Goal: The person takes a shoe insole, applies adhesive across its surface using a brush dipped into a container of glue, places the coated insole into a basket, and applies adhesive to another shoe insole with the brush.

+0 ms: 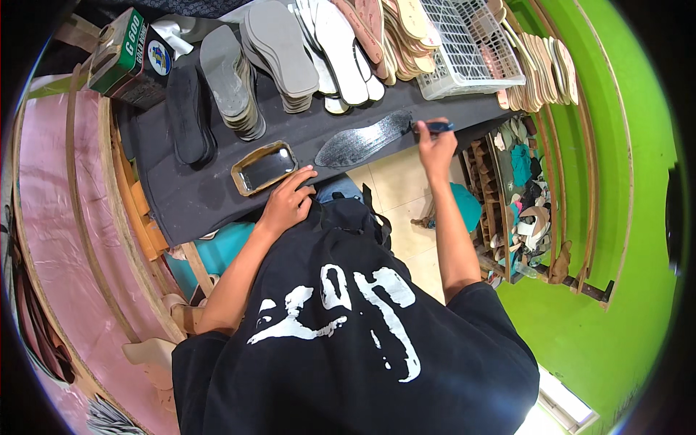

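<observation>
A black shoe insole [362, 141] lies flat near the front edge of the dark-covered table, its surface glossy and wet-looking. At its right end my right hand [437, 154] is closed around a brush [439, 127] with a dark blue handle; the bristles are hard to make out. My left hand [288, 204] rests at the table edge with its fingers stretched out and nothing in them. Its fingertips are near the insole's left end and beside a small rectangular tub [245, 185] with brownish, crusted rims. Dark, shiny liquid [268, 167] sits in that tub.
Stacks of black [187, 119], grey [279, 51], white [337, 58] and beige insoles [406, 36] line the table's far side. A green metal can [130, 61] stands back left, a white plastic basket [471, 80] back right. Shelves with shoe parts [529, 217] stand right.
</observation>
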Motion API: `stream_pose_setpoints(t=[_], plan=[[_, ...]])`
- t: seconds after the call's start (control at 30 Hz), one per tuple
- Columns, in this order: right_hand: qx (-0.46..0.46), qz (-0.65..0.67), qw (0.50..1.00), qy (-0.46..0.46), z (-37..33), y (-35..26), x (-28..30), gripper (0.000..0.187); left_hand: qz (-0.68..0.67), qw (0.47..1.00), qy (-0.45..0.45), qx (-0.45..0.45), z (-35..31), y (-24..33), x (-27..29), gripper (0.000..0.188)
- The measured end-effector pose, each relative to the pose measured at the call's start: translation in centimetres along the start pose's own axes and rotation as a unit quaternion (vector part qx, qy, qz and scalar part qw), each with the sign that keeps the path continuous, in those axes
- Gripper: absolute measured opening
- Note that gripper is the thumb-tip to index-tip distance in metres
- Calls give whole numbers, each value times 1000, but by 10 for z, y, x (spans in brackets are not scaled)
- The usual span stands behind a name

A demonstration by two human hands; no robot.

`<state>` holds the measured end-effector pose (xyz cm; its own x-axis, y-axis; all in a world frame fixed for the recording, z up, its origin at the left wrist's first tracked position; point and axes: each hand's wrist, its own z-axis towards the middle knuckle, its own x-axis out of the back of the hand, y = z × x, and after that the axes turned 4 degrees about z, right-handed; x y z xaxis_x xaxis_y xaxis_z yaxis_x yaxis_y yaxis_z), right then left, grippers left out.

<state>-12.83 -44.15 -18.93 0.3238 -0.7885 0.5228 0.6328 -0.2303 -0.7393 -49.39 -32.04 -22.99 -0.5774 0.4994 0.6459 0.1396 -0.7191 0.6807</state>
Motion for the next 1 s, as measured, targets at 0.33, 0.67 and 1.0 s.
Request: stream_pose_setpoints(t=[0.33, 0.67, 1.0], plan=[[6, 102, 977, -186, -67, -72, -35, 22, 0, 1000, 9, -4, 1, -3, -4, 17], [29, 16, 999, -6, -41, -45, -23, 14, 5, 1000, 10, -5, 3, -2, -3, 11], [-188, 196, 955, -123, -66, -70, -50, 17, 2, 1000, 11, -3, 0, -2, -2, 17]])
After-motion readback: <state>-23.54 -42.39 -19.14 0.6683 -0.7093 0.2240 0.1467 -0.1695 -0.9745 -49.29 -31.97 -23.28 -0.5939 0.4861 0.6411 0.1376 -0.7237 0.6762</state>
